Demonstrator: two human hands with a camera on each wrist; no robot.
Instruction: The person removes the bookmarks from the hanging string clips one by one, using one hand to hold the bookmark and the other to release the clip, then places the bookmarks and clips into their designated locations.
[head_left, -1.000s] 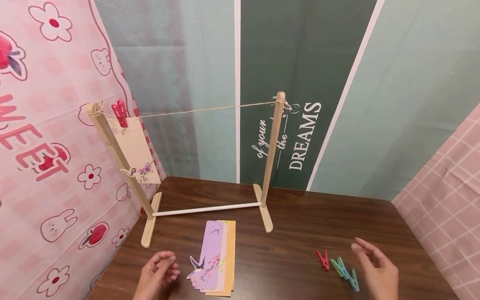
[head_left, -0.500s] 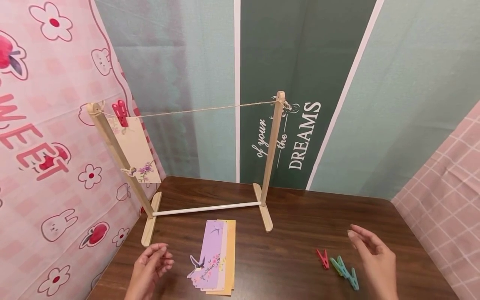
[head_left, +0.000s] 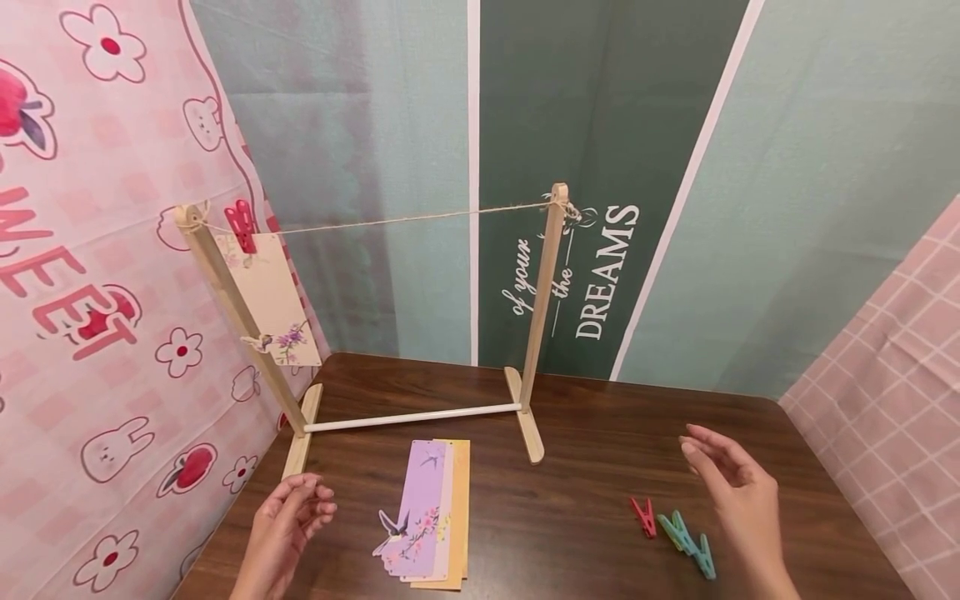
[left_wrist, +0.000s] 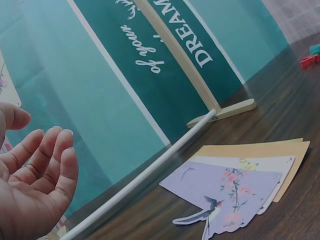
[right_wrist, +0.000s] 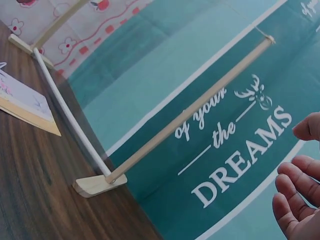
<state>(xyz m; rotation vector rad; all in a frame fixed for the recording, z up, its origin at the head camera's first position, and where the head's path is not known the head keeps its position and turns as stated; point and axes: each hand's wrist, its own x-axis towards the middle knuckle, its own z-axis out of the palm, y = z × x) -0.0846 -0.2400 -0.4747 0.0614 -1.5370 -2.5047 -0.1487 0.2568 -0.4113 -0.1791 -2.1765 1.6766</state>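
Note:
My left hand (head_left: 288, 525) hovers with loosely bent fingers and holds nothing, just left of a stack of cards. A purple card (head_left: 422, 500) with a bird and blossoms lies on top, over a cream card and an orange card (head_left: 461, 508). On the other side, my right hand (head_left: 735, 492) is raised over the table, its fingers relaxed and nothing in them. Near it lie a red clothespin (head_left: 643, 517), a green clothespin (head_left: 677, 533) and a blue clothespin (head_left: 703, 557). A cream bookmark-like card (head_left: 270, 292) hangs from a twine line (head_left: 375, 223), pinned by a red clothespin (head_left: 241, 227).
Two wooden posts (head_left: 543, 300) on flat feet carry the twine, joined low down by a white rod (head_left: 412, 417). The stand occupies the back left of the brown table (head_left: 600, 450). Printed cloths (head_left: 847, 208) hang close behind and at both sides.
Both hands have risen and moved a little: the left one up and to the left, the right one up and slightly left. Cards, clothespins and stand stay where they were.

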